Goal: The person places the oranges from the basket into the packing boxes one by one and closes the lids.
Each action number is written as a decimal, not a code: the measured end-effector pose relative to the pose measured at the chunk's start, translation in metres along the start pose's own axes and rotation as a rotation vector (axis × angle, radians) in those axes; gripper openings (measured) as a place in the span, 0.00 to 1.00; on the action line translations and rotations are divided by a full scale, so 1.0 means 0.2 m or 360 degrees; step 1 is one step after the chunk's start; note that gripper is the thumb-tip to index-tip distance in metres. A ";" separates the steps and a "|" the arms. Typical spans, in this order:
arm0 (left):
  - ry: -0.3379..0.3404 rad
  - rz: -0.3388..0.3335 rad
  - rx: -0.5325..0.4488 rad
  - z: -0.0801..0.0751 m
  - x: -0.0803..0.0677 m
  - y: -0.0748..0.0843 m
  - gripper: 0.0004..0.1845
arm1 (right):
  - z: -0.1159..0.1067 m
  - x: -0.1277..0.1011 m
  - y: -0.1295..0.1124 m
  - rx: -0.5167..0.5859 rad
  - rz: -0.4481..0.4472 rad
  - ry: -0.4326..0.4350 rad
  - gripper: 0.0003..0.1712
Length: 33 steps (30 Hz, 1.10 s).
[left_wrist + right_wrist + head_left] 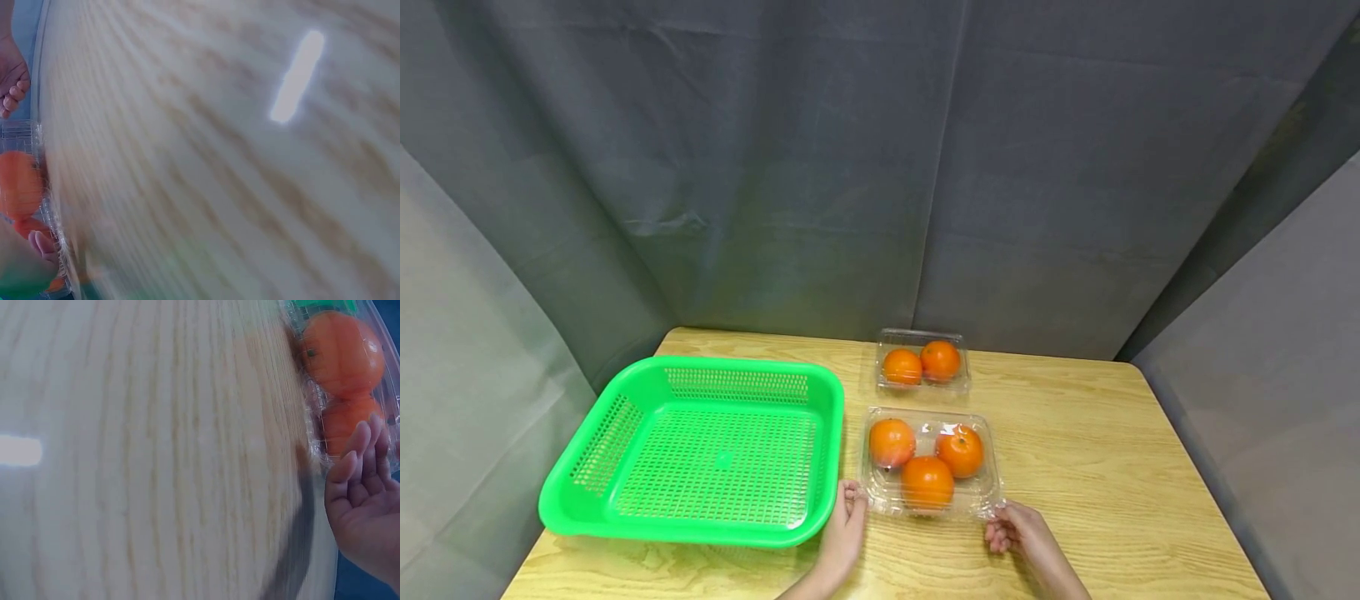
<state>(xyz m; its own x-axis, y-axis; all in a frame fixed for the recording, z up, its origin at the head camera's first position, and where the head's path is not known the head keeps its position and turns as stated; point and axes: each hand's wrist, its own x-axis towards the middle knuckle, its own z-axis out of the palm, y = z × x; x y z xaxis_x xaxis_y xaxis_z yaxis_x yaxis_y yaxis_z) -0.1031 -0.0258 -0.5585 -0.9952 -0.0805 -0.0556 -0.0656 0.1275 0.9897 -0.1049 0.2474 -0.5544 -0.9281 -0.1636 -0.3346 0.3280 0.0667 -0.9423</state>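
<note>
A clear plastic clamshell box [987, 498] with three oranges [927, 482] sits on the wooden table near its front. My left hand [850, 497] touches the box's front left corner with relaxed fingers. My right hand [1001, 528] lies at the front right corner, fingers against the rim. In the right wrist view the fingers [359, 464] lie fairly straight beside the box and its oranges [340, 353]. The blurred left wrist view shows a fingertip [42, 242] by the box [19, 134] and the right hand [12, 78] beyond.
A large green perforated basket [737, 363] stands to the left of the box, close to my left hand. A smaller clear box [886, 340] with two oranges sits behind, near the grey curtain. Bare wood table [1075, 433] lies to the right.
</note>
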 end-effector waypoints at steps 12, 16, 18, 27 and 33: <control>-0.0093 0.0391 0.0409 0.00 -0.01 -0.07 0.33 | 0.02 0.00 -0.02 -0.0119 0.0057 0.0349 0.14; -0.0048 0.0553 0.0694 0.01 -0.01 -0.06 0.35 | 0.03 -0.02 -0.05 -0.0454 -0.0082 0.0495 0.14; -0.0020 0.0632 0.0807 0.02 0.00 -0.06 0.36 | 0.03 -0.02 -0.07 -0.0679 -0.0210 0.0557 0.17; -0.0013 0.1003 0.1211 0.02 0.04 -0.01 0.35 | 0.05 -0.03 -0.11 -0.1216 -0.0862 0.0626 0.38; -0.0042 0.1152 0.1472 0.02 0.07 0.04 0.32 | 0.08 -0.01 -0.09 -0.1383 -0.1085 0.0538 0.37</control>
<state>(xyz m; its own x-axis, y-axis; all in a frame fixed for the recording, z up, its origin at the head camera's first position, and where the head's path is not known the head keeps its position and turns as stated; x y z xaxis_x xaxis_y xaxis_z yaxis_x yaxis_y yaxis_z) -0.1171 -0.0213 -0.5513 -0.8227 0.3241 0.4671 0.4989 0.8055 0.3198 -0.1059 0.2304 -0.5359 -0.9087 -0.1628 0.3844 -0.3695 0.7422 -0.5591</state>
